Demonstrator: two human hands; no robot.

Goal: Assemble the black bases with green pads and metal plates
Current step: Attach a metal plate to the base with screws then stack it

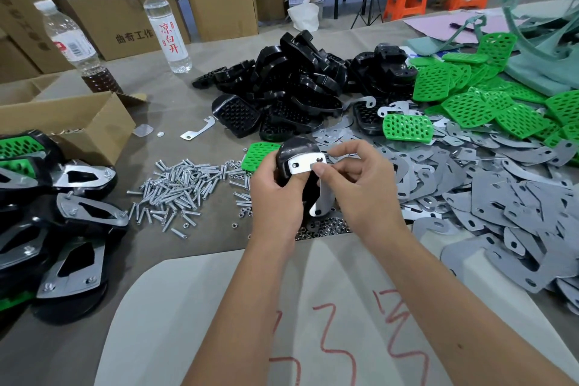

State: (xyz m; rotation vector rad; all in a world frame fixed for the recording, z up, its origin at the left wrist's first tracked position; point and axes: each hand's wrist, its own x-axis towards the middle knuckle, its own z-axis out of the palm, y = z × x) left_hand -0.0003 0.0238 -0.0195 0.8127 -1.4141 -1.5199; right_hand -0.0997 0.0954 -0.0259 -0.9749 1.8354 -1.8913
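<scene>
My left hand [272, 194] grips a black base [294, 150] held upright over the table, with a green pad [258, 155] showing behind it. A shiny metal plate [305, 165] lies against the base's underside. My right hand [354, 178] pinches that plate at its upper right corner with thumb and forefinger. Loose black bases [282, 81] are heaped at the back centre. Green pads [488, 103] are piled at the right. Grey metal plates [485, 191] spread across the right of the table.
Screws [181, 188] and nuts [326, 227] lie scattered left of and below my hands. Finished assemblies [62, 216] are stacked at the left by an open cardboard box [72, 122]. Two bottles [166, 28] stand at the back left. A white sheet [313, 307] lies nearest me.
</scene>
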